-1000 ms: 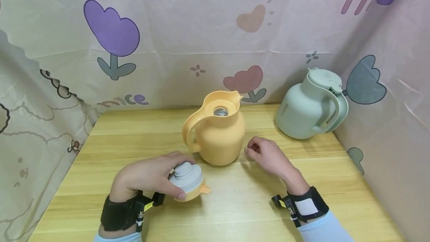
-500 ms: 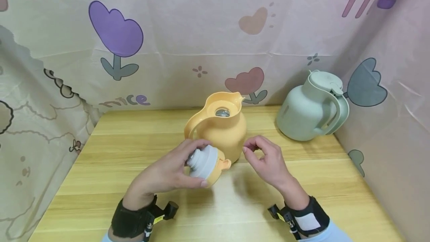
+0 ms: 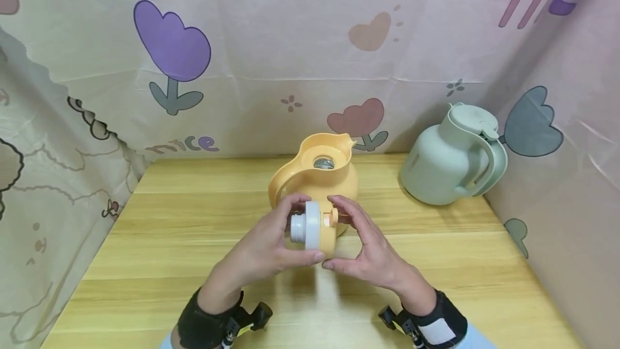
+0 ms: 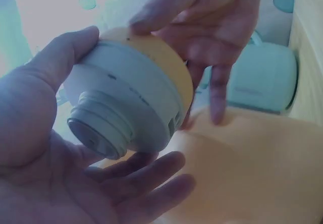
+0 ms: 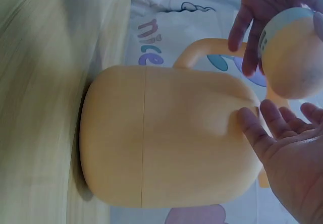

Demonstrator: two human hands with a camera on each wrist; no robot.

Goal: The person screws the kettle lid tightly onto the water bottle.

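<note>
My left hand (image 3: 263, 246) holds a jug lid (image 3: 312, 228) by its grey side, between the thumb and the fingers. The lid lies tipped on its side, its grey threaded stopper (image 4: 96, 128) toward the left and its yellow cap part toward the right. My right hand (image 3: 375, 255) is spread around the yellow part, its thumb (image 4: 156, 14) right at the rim. In the right wrist view, its fingers (image 5: 255, 130) are loosely extended below the lid. Behind both hands stands the yellow vacuum jug (image 3: 317, 179), upright, its mouth uncovered and its handle to the left.
A pale green jug (image 3: 431, 163) with its lid on stands at the back right of the wooden table (image 3: 194, 187). A printed cloth (image 3: 261, 31) hangs behind the table and along its sides.
My left hand has lifted the lid from near the table, moved it right and turned it on its side. My right hand has moved left to the lid and spread its fingers.
</note>
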